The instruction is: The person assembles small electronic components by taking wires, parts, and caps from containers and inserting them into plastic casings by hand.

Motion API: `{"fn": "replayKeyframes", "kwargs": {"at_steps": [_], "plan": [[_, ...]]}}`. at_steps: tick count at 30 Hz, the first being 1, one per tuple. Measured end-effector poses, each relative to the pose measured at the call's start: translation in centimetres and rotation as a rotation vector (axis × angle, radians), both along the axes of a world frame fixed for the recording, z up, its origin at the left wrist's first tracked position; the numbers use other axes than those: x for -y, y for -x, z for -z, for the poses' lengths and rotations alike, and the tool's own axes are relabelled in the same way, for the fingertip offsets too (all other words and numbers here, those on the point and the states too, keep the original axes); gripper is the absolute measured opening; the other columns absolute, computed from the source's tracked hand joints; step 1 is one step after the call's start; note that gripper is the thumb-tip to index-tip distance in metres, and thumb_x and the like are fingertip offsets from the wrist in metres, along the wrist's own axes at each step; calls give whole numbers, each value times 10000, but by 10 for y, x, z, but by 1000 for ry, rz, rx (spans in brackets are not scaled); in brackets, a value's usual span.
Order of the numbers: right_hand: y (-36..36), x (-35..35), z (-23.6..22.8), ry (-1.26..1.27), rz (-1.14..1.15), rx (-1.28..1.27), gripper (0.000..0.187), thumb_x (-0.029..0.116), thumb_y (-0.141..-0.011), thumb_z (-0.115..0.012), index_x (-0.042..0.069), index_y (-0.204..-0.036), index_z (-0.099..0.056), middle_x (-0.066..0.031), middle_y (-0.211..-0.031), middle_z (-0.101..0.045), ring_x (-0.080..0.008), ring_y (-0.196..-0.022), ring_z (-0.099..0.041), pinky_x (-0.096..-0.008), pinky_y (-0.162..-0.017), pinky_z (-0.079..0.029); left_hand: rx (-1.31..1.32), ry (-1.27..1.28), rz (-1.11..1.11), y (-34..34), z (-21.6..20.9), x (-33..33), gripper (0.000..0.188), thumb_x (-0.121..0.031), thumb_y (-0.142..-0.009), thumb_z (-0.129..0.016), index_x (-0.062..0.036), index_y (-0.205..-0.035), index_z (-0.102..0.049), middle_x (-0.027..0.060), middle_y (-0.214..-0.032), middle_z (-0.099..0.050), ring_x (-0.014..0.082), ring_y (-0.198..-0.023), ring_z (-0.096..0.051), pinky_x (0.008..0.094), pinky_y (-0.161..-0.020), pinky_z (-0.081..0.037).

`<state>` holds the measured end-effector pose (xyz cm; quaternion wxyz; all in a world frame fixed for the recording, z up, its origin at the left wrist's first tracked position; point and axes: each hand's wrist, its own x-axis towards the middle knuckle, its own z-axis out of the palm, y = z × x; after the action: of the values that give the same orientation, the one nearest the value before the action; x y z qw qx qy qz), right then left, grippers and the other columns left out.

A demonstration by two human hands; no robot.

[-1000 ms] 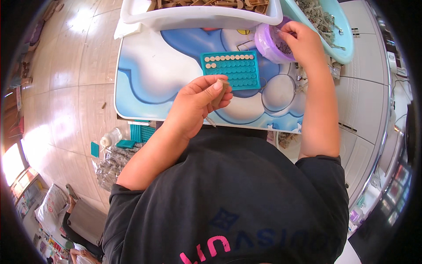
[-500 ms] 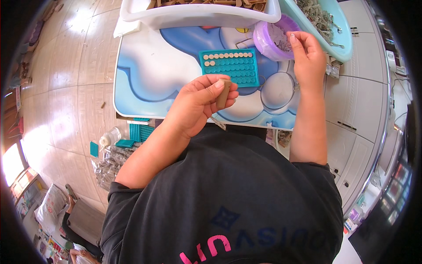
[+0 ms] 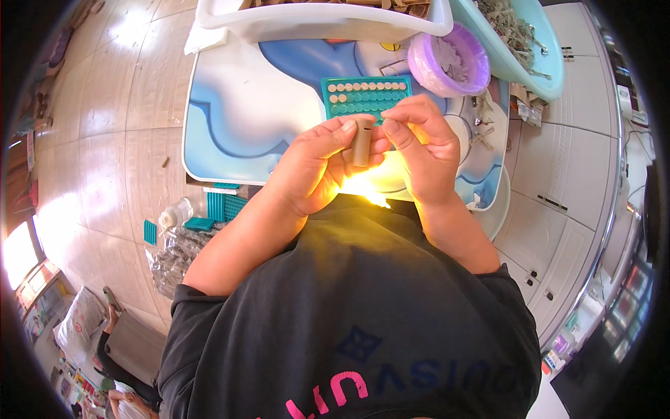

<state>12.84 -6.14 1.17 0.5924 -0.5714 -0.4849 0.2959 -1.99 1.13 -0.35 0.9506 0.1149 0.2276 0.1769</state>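
Note:
Upright in front of my chest, a small brown tube [image 3: 361,146] with a dark slot near its top is held by my left hand [image 3: 310,160], thumb on one side and fingers behind. My right hand [image 3: 427,150] is just right of the tube's upper end, thumb and forefinger pinched together. Whatever is in that pinch is too small to make out. Beyond both hands lies a teal tray [image 3: 358,108] of round pockets, its far row and the start of the second filled with pale round discs. My hands cover its near part.
A purple bowl [image 3: 484,78] with whitish film and small bits stands right of the tray. At the far edge is a white bin [image 3: 321,19] of brown pieces, beside a turquoise basin [image 3: 553,85] of metallic parts. Yellow glare crosses the table's [image 3: 230,105] near edge.
My right hand has come from the purple bowl back to the tube in my left hand. The tube has turned more upright, and a bright yellow glare has appeared below my hands.

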Motion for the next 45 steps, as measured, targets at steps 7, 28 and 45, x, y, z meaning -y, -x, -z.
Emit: {"fn": "replayKeyframes", "kwargs": {"at_steps": [7,28,45], "plan": [[2,-1,4,-20,11,106,58,-2,-813,-622,18,-863,-600,-62,-867,-630,-149,-810,-591,-263,-720,-458,33,-42,12,3,4,-1,320,-200,-953,-436,44,-1143,-520,137,-1032,-622,204,-957,-618,325,-887,-492],[3,-2,0,-9,34,349,131,-8,-718,-685,32,-828,-627,-83,-810,-627,-231,-761,-585,-316,-671,-459,-38,-145,14,5,6,1,354,-210,-954,-427,41,-1198,-473,114,-1061,-602,184,-974,-600,323,-912,-467],[0,-2,12,-101,-12,537,88,-29,-760,-651,-3,-819,-590,-107,-801,-609,-224,-746,-588,-298,-672,-471,-85,-150,16,2,2,3,273,-206,-952,-463,30,-1073,-530,102,-990,-614,165,-903,-614,312,-857,-504]]}}
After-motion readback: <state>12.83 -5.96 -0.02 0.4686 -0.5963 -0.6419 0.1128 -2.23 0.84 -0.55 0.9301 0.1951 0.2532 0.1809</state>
